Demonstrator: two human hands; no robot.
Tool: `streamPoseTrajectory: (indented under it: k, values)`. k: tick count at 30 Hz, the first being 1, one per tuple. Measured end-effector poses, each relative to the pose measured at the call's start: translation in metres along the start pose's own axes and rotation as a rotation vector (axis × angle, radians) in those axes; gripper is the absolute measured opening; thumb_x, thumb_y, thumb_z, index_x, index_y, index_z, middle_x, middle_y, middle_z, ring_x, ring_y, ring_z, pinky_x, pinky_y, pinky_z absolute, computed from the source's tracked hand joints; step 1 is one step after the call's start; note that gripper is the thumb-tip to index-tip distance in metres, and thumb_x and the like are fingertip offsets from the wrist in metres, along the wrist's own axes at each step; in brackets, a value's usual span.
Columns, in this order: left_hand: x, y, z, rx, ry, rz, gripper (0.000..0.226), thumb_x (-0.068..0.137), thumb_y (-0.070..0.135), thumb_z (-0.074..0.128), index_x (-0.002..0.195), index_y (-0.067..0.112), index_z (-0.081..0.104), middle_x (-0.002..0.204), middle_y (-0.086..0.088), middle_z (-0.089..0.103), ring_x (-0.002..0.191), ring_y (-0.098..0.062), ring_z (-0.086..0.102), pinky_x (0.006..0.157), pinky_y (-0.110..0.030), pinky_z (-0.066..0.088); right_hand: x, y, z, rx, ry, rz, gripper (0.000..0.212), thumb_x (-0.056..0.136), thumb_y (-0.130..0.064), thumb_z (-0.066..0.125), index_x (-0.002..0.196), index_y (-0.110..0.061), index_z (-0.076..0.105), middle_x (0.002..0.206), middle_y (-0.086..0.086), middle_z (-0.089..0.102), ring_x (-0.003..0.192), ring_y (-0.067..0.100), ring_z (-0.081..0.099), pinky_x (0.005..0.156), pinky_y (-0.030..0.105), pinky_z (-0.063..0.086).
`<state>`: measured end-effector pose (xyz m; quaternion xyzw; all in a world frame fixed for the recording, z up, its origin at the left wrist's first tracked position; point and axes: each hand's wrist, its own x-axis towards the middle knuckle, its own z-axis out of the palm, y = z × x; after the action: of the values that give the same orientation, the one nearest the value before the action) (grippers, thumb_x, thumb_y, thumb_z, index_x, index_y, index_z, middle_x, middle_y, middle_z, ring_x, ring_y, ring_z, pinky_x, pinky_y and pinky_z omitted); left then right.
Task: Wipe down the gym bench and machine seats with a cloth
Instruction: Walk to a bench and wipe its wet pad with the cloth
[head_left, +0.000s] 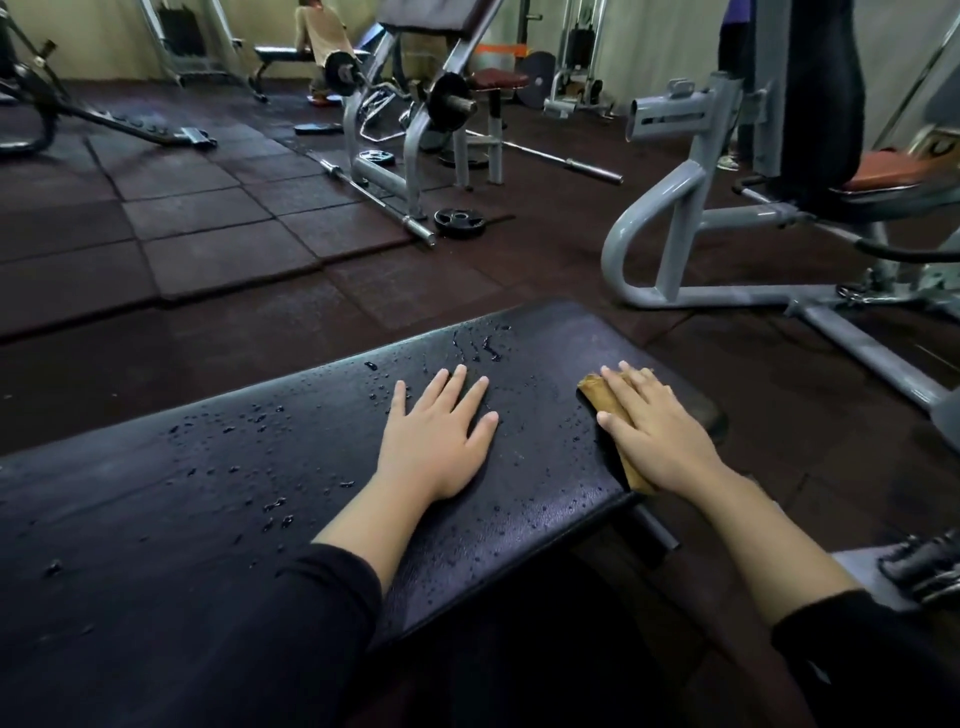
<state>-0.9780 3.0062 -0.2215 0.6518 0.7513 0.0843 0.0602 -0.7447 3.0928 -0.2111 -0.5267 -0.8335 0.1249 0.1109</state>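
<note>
A black padded gym bench (218, 493) fills the lower half of the view, its top dotted with water droplets. My left hand (439, 436) lies flat on the pad, fingers spread and straight. My right hand (657, 434) presses flat on a folded tan cloth (597, 392) near the bench's right end. Most of the cloth is hidden under the palm; only its left edge and a corner at the wrist show.
A grey machine frame (670, 249) with an orange seat (893, 171) stands to the right. A preacher-curl stand (415, 130) with a loaded bar, loose barbells and a weight plate (460, 222) lie on the dark rubber floor ahead. A person (319, 47) bends at a far bench.
</note>
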Motion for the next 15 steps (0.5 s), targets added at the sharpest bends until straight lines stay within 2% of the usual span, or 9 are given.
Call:
streamPoseTrajectory:
  k: [4,7,9,12,15]
  values:
    - [0.0,0.002,0.0,-0.017,0.009,-0.005,0.053,0.103,0.046,0.01,0.155,0.036,0.007,0.162,0.011,-0.002,0.148,-0.007,-0.005,0.119,-0.049,-0.009,0.006,-0.028,0.006,-0.017,-0.029,-0.052,0.053,0.099,-0.043,0.032,0.149,-0.032,0.019,0.157,-0.011,0.01,0.145,0.01,0.003,0.116,0.027,0.003]
    - [-0.001,0.001,0.0,-0.017,0.015,0.0,0.051,0.104,0.042,0.01,0.154,0.035,0.007,0.162,0.011,-0.001,0.148,-0.006,-0.004,0.119,-0.049,-0.008,-0.01,-0.057,0.02,-0.05,-0.018,-0.259,0.055,0.095,-0.049,0.029,0.146,-0.029,0.028,0.155,-0.007,0.021,0.144,0.012,0.015,0.117,0.027,0.008]
    - [-0.001,0.001,0.001,-0.012,0.019,0.001,0.051,0.104,0.041,0.01,0.154,0.035,0.007,0.162,0.011,-0.001,0.148,-0.006,-0.004,0.119,-0.049,-0.007,-0.034,-0.062,0.025,-0.046,0.047,-0.419,0.057,0.092,-0.05,0.026,0.142,-0.025,0.039,0.151,-0.004,0.033,0.14,0.013,0.027,0.116,0.029,0.016]
    - [-0.001,0.0,0.002,-0.002,0.021,0.003,0.051,0.104,0.041,0.01,0.155,0.034,0.007,0.163,0.01,-0.001,0.148,-0.007,-0.003,0.119,-0.049,-0.007,-0.062,-0.042,0.023,-0.01,0.112,-0.622,0.045,0.099,-0.037,0.033,0.138,-0.021,0.047,0.147,-0.006,0.039,0.137,0.01,0.033,0.116,0.028,0.021]
    - [-0.001,-0.001,0.001,-0.005,0.017,0.006,0.051,0.104,0.042,0.009,0.155,0.035,0.007,0.163,0.01,-0.001,0.148,-0.008,-0.004,0.119,-0.049,-0.008,-0.059,-0.003,0.011,-0.005,0.127,-0.645,0.042,0.1,-0.035,0.032,0.138,-0.024,0.044,0.147,-0.009,0.038,0.138,0.009,0.031,0.116,0.029,0.019]
